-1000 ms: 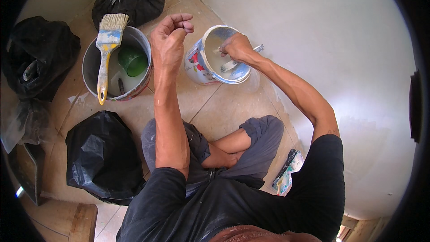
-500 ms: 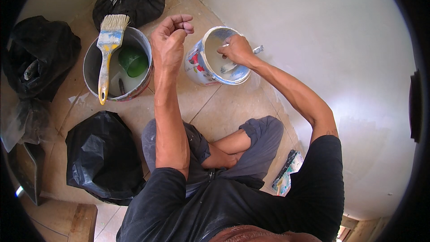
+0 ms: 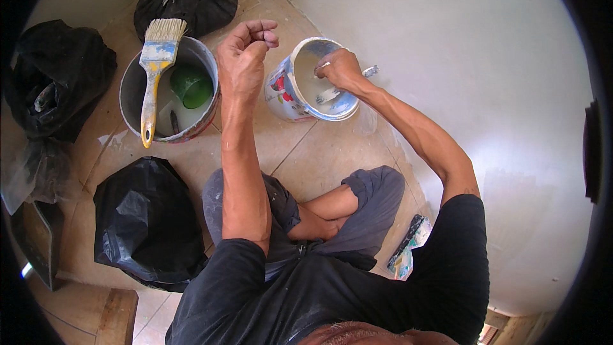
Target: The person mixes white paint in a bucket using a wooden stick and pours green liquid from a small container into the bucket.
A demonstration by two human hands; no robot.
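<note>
White bucket (image 3: 285, 94): my right grip (image 3: 341, 68) curls inside its rim, hold unclear; my left grip (image 3: 242, 64) hangs half-curled nearby, empty.

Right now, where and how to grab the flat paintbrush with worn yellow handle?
By the yellow handle, near its holed end, from the person's side, likely with the nearer left hand. The flat paintbrush lies across the round grey bucket, pale bristles pointing away; that slim end juts past the bucket's near side, so a grip likely closes around it.
</note>
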